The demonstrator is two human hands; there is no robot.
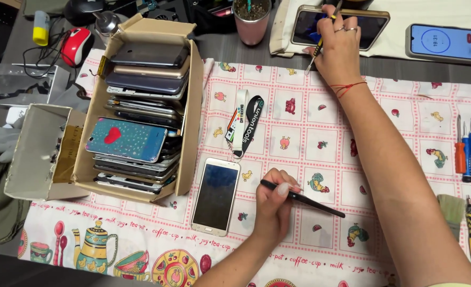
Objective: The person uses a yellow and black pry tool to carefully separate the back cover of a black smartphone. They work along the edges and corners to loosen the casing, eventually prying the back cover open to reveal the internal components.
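We saw the left hand (274,204) resting low on the patterned tablecloth (299,133), its fingers curled together and pinching a thin black tool (302,198) near one end. The tool lay almost flat, its free tip pointing right across the cloth. Just beside that hand, to its left, a white phone (216,195) lay face up with a dark screen; the hand did not touch it.

The right hand (338,45) reached far forward, past the cloth's top edge, to a gold-edged phone (339,24) lying on a pale cloth at the back of the table. Its fingers were bunched around a small yellow and black tool (317,52), the tip angled down and left. Rings showed on two fingers and a red thread circled the wrist.

A cardboard box (192,106) packed with stacked phones stood at the left, and a black and white lanyard (244,125) lay between it and the arms. A second phone with a lit blue screen (448,43) sat at the far right, well apart. Red and blue screwdrivers (466,151) lay at the right edge, a brush (451,210) below them.
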